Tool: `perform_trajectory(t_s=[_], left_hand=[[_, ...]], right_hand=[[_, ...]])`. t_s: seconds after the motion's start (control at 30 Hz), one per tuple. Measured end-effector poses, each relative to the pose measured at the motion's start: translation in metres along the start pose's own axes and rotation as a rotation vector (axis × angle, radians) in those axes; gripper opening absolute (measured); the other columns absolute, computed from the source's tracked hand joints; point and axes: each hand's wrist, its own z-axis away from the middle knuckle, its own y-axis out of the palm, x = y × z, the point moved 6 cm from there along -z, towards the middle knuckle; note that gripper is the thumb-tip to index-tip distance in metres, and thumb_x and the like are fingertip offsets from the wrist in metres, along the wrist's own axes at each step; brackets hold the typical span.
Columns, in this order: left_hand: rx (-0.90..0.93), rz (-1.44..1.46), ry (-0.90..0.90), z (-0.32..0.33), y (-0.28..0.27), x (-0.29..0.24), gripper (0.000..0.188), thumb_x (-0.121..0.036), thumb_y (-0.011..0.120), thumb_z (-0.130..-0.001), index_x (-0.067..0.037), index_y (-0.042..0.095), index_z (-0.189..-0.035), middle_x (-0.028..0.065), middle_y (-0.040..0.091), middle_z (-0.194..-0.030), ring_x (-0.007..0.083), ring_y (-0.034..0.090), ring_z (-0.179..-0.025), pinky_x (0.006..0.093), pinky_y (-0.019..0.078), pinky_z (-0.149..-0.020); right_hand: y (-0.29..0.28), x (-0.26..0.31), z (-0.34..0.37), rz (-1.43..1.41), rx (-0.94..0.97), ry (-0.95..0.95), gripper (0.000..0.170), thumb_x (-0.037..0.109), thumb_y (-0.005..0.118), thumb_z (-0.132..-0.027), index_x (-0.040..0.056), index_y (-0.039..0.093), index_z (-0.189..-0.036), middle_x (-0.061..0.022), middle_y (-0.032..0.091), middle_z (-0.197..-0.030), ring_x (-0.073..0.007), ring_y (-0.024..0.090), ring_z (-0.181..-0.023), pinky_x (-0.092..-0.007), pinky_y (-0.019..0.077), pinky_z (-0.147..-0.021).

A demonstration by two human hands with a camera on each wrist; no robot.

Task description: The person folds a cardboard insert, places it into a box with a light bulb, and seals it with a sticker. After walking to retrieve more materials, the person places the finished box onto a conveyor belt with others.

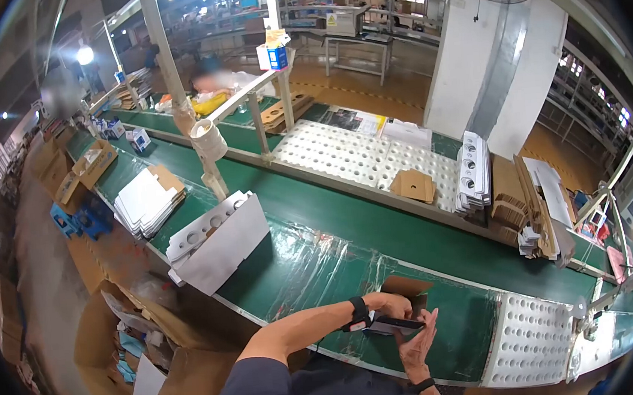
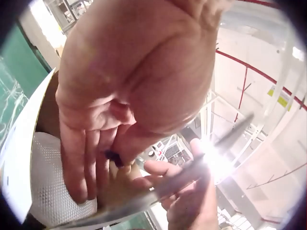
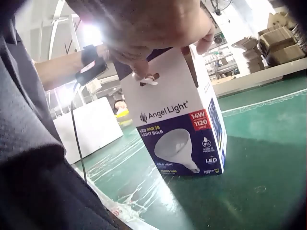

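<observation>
Across the green desk (image 1: 297,237), the left hand (image 1: 394,305) reached into the box (image 3: 192,139), fingers straight beside a half-hidden bulb (image 2: 53,191); the right hand (image 1: 416,343) pinched its flap (image 3: 168,69).

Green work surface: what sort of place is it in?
Probably a factory packing area: the long green work surface, a stack of white card pieces and a printed light-bulb box suggest so.

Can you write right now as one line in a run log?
box: open, on green table | left hand: fingers inside box, beside bulb | right hand: holding box flap
</observation>
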Motion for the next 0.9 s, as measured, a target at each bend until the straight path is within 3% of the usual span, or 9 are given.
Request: perform_trajectory(t_s=[0.3, 0.43, 0.6, 0.63, 0.67, 0.73, 0.77, 0.83, 0.9], left_hand=[[-0.151, 0.235, 0.026, 0.012, -0.01, 0.003, 0.023, -0.016, 0.077, -0.073, -0.001, 0.075, -0.09, 0.0043, 0.071, -0.077, 0.0139, 0.064, -0.073, 0.0325, 0.0502, -0.064], [-0.137, 0.253, -0.066, 0.012, -0.014, 0.011, 0.019, -0.011, 0.073, -0.08, 0.0, 0.076, -0.095, 0.0012, 0.073, -0.08, 0.0094, 0.063, -0.073, 0.0281, 0.0494, -0.064], [-0.222, 0.271, 0.002, 0.008, -0.022, 0.008, 0.023, -0.021, 0.074, -0.081, -0.002, 0.076, -0.094, 0.0033, 0.071, -0.079, 0.0111, 0.063, -0.074, 0.0298, 0.0495, -0.066], [-0.262, 0.333, 0.005, 0.006, -0.023, 0.011, 0.022, -0.021, 0.075, -0.079, -0.003, 0.076, -0.092, 0.0033, 0.07, -0.077, 0.0122, 0.062, -0.072, 0.0308, 0.0493, -0.065], [-0.257, 0.337, 0.004, 0.003, -0.021, 0.014, 0.022, -0.021, 0.075, -0.079, -0.003, 0.076, -0.092, 0.0033, 0.07, -0.077, 0.0122, 0.062, -0.072, 0.0308, 0.0493, -0.065], [-0.272, 0.283, 0.061, 0.001, -0.022, 0.01, 0.022, -0.023, 0.073, -0.083, -0.003, 0.076, -0.092, 0.0049, 0.071, -0.078, 0.0137, 0.062, -0.072, 0.0322, 0.0485, -0.064], [-0.305, 0.198, 0.093, -0.004, -0.023, 0.01, 0.024, -0.024, 0.07, -0.084, -0.002, 0.076, -0.093, 0.0076, 0.072, -0.081, 0.0159, 0.064, -0.074, 0.034, 0.0503, -0.066], [-0.37, 0.097, 0.153, 0.0, -0.029, 0.001, 0.027, -0.026, 0.068, -0.084, -0.002, 0.076, -0.094, 0.0111, 0.074, -0.087, 0.0193, 0.068, -0.078, 0.0366, 0.0532, -0.071], [-0.337, 0.189, 0.094, 0.005, -0.028, -0.001, 0.026, -0.026, 0.067, -0.085, -0.003, 0.076, -0.093, 0.0103, 0.074, -0.085, 0.0187, 0.069, -0.078, 0.0364, 0.0533, -0.071]], right_hand=[[0.012, -0.009, 0.01, 0.042, -0.084, 0.023, 0.104, 0.034, 0.084, -0.08, -0.009, 0.021, -0.152, -0.0205, 0.053, -0.126, -0.0385, 0.052, -0.11, -0.05, 0.0372, -0.099], [0.015, -0.014, 0.01, 0.132, -0.08, 0.028, 0.089, 0.033, 0.081, -0.083, -0.0084, 0.034, -0.146, -0.0211, 0.054, -0.124, -0.0393, 0.049, -0.112, -0.0512, 0.0354, -0.1], [-0.001, 0.0, -0.005, 0.216, -0.155, 0.115, 0.074, 0.034, 0.08, -0.084, -0.0044, 0.046, -0.137, -0.019, 0.054, -0.123, -0.0395, 0.046, -0.117, -0.0529, 0.0324, -0.104], [-0.007, -0.002, -0.009, 0.277, -0.178, 0.108, 0.067, 0.031, 0.081, -0.083, -0.0025, 0.05, -0.132, -0.0179, 0.056, -0.117, -0.0377, 0.053, -0.111, -0.0485, 0.0408, -0.098], [-0.007, -0.011, -0.007, 0.28, -0.173, 0.113, 0.067, 0.031, 0.081, -0.083, -0.0025, 0.05, -0.132, -0.0179, 0.056, -0.117, -0.0377, 0.053, -0.111, -0.0485, 0.0408, -0.098], [0.002, -0.038, 0.0, -0.022, -0.065, 0.335, 0.057, 0.024, 0.081, -0.084, -0.0011, 0.053, -0.128, -0.0171, 0.058, -0.109, -0.0354, 0.062, -0.099, -0.0427, 0.05, -0.086], [-0.001, -0.033, -0.001, 0.021, -0.147, 0.209, 0.05, 0.017, 0.078, -0.087, -0.0006, 0.056, -0.128, -0.0166, 0.061, -0.106, -0.0345, 0.066, -0.089, -0.04, 0.0538, -0.076], [0.004, -0.042, 0.006, -0.047, -0.102, 0.368, 0.046, 0.015, 0.075, -0.089, 0.0003, 0.056, -0.129, -0.017, 0.062, -0.11, -0.0361, 0.066, -0.094, -0.0416, 0.0541, -0.08], [-0.001, -0.035, 0.002, 0.012, -0.158, 0.258, 0.043, 0.009, 0.071, -0.09, 0.0006, 0.058, -0.13, -0.0176, 0.064, -0.112, -0.0359, 0.065, -0.098, -0.0418, 0.0534, -0.084]])
